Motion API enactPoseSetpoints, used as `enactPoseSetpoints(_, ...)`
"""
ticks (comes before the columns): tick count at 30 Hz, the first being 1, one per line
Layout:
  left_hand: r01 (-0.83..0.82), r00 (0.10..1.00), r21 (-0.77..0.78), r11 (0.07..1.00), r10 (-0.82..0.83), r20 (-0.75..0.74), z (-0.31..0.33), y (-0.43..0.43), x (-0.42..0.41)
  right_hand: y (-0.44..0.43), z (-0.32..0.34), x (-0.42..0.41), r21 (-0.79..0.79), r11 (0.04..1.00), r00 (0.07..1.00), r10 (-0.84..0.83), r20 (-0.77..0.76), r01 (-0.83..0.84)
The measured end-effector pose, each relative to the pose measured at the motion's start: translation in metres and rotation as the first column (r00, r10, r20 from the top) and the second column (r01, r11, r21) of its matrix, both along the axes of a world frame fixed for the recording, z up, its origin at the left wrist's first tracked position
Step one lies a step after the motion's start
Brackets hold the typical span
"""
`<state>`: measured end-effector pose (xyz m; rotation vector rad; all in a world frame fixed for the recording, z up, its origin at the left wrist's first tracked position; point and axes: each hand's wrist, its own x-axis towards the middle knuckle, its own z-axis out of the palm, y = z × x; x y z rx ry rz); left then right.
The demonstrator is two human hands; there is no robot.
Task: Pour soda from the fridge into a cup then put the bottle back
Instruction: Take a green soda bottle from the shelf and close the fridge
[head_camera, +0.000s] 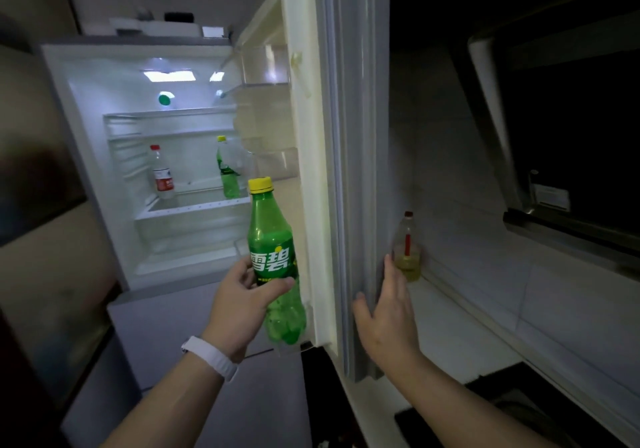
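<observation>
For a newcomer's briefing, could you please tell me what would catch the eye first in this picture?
The green plastic soda bottle with a yellow cap, gripped by the left hand at centre, stands out first. Behind it glows the open white fridge, and the right hand rests on the edge of its door at right.

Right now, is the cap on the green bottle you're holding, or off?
On. The yellow cap sits on the neck of the green bottle, which the left hand holds.

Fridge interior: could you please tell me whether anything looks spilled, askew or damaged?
Nothing stands out: the red-capped clear plastic bottle and the green plastic bottle stand upright on the shelf; no spill shows.
</observation>
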<state>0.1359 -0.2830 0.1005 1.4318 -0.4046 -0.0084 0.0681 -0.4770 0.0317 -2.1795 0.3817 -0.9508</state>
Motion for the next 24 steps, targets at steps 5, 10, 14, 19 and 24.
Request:
enactPoseSetpoints(5,-0.041,0.999,0.001,0.999,0.041,-0.018,-0.007,0.053,0.006,0.048,-0.004,0.006,0.015,0.997,0.996,0.075,0.054,-0.076)
enactPoseSetpoints(10,-0.084,0.995,0.026,0.996,0.085,-0.047,-0.007,0.115,0.014,0.106,0.0,0.025,-0.021,0.984,0.984,0.175,0.043,-0.175)
enactPoseSetpoints(14,-0.133,0.989,0.022,0.991,0.134,-0.064,-0.01,0.165,0.029,0.148,0.001,0.04,-0.123,0.976,0.984,0.179,0.0,-0.177)
enactPoseSetpoints(19,-0.202,0.978,-0.014,0.979,0.201,-0.06,-0.01,0.224,0.046,0.201,-0.003,0.068,-0.289,0.942,0.98,0.194,0.056,-0.17)
enactPoseSetpoints(24,-0.225,0.974,-0.013,0.974,0.224,-0.042,-0.009,0.273,0.064,0.241,-0.008,0.106,-0.344,0.915,0.966,0.249,0.066,-0.212)
